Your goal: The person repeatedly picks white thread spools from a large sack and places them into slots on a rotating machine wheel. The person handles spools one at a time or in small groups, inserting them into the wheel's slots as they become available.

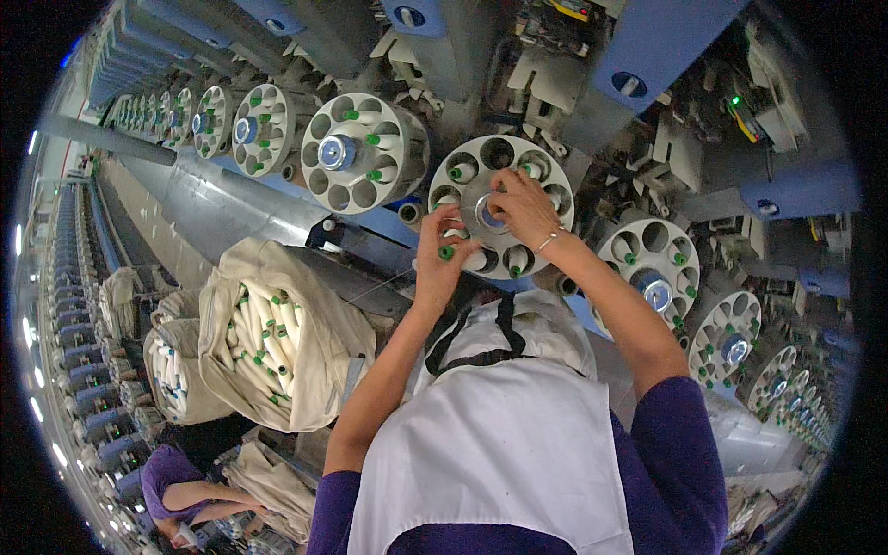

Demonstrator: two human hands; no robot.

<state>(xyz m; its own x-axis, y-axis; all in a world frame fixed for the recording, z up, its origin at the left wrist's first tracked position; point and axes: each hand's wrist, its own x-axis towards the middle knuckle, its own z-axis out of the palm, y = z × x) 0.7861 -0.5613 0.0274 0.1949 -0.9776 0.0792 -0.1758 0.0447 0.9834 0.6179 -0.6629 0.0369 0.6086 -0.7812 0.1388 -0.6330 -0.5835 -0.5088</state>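
Note:
A round white magazine (504, 145) with a ring of holes sits in front of me, several holes holding white yarn bobbins with green tips. At its left side, my left hand (440, 254) curls its fingers and thumb around a green-tipped yarn bobbin (447, 252). Over the middle of the magazine, my right hand (525, 213) has its fingers bent together beside the hub (487, 211). Whatever those fingers pinch, possibly a thread end, is hidden or too small to make out. One bobbin (457, 172) lies in an upper left hole.
Similar magazines (314, 129) line the machine on both sides. To my left stands an open cloth sack (324, 370) full of green-tipped bobbins, beside a smaller sack (199, 407) of blue-tipped ones. Another person (176, 481) in a purple sleeve bends at lower left.

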